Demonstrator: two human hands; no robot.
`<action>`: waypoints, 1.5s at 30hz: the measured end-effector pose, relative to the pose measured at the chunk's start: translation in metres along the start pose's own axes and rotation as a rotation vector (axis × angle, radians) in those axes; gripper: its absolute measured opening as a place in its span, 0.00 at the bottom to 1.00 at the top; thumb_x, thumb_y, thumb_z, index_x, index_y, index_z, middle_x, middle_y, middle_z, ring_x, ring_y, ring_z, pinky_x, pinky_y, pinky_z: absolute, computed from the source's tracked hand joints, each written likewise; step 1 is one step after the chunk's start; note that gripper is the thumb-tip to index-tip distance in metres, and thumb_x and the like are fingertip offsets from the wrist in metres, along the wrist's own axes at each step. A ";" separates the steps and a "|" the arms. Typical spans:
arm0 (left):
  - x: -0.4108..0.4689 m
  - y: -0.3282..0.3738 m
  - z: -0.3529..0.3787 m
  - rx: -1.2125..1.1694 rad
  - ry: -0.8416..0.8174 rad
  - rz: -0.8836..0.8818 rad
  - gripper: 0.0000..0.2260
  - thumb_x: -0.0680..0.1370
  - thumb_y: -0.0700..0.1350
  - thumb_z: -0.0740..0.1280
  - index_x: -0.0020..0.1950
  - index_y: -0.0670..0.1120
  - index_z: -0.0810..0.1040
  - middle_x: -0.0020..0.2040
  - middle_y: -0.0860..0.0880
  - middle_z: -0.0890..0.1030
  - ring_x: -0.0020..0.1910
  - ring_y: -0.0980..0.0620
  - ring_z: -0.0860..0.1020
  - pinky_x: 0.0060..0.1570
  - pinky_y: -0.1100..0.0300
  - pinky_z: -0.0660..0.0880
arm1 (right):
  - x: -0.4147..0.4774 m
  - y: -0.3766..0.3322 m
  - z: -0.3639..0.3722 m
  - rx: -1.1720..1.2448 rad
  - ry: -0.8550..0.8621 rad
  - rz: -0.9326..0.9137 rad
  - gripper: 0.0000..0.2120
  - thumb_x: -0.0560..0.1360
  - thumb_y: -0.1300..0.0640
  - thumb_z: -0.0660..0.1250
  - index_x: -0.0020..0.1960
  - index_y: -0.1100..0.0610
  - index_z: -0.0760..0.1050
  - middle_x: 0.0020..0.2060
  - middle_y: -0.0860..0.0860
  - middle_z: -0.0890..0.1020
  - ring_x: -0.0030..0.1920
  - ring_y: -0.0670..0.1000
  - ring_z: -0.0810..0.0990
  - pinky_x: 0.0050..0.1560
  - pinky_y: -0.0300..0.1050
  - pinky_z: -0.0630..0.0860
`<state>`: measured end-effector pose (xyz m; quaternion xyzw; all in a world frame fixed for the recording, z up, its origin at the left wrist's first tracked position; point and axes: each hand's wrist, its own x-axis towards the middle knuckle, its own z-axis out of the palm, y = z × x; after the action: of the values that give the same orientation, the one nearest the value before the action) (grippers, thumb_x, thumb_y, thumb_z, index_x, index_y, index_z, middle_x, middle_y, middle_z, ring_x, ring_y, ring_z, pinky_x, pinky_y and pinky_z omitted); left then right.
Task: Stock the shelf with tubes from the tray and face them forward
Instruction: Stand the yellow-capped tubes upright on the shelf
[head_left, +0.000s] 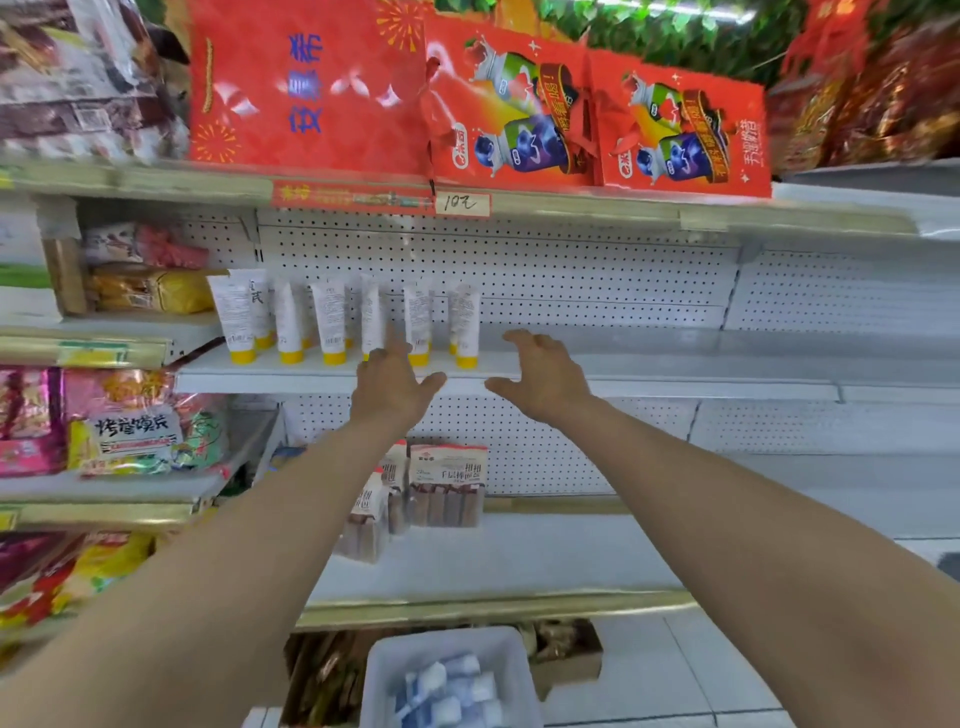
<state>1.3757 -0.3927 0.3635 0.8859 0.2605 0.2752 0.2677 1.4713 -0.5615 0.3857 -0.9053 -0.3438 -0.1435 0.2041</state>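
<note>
Both your hands are open and hold nothing. Your left hand (396, 385) points a forefinger up at the white tubes (332, 323) standing upright, caps down, on the shelf (675, 364). Your right hand (541, 378) hovers just right of the row's end. The unstocked tubes (448, 687) lie in the tray (380, 670) well below, between your forearms, about equally near either hand.

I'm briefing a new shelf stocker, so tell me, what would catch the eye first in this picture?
The bright red boxes on the top shelf stand out first. Below, white tubes with yellow caps stand in a row on the middle shelf, where the empty left hand and right hand reach. A tray sits on the floor below.
</note>
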 end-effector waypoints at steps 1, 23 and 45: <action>-0.009 -0.001 0.002 -0.009 -0.010 0.003 0.29 0.77 0.57 0.67 0.73 0.46 0.64 0.69 0.42 0.67 0.70 0.40 0.64 0.63 0.45 0.70 | -0.010 0.001 0.001 0.009 -0.009 0.011 0.34 0.75 0.42 0.68 0.75 0.50 0.60 0.71 0.55 0.68 0.71 0.57 0.65 0.64 0.56 0.71; -0.156 -0.164 0.222 0.089 -0.481 -0.409 0.25 0.77 0.59 0.63 0.67 0.43 0.71 0.61 0.40 0.76 0.57 0.40 0.77 0.58 0.50 0.74 | -0.149 0.106 0.254 0.177 -0.657 0.275 0.28 0.76 0.43 0.65 0.72 0.54 0.66 0.67 0.57 0.70 0.67 0.59 0.71 0.64 0.50 0.70; -0.362 -0.322 0.379 0.106 -0.779 -1.265 0.37 0.72 0.67 0.66 0.67 0.40 0.63 0.60 0.40 0.77 0.58 0.39 0.77 0.56 0.51 0.72 | -0.320 0.143 0.500 0.280 -1.503 0.491 0.25 0.79 0.39 0.61 0.66 0.57 0.74 0.58 0.55 0.81 0.54 0.54 0.80 0.58 0.48 0.74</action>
<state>1.2546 -0.5064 -0.2284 0.6119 0.6198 -0.2784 0.4048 1.3971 -0.6050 -0.2183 -0.7756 -0.1950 0.5978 0.0553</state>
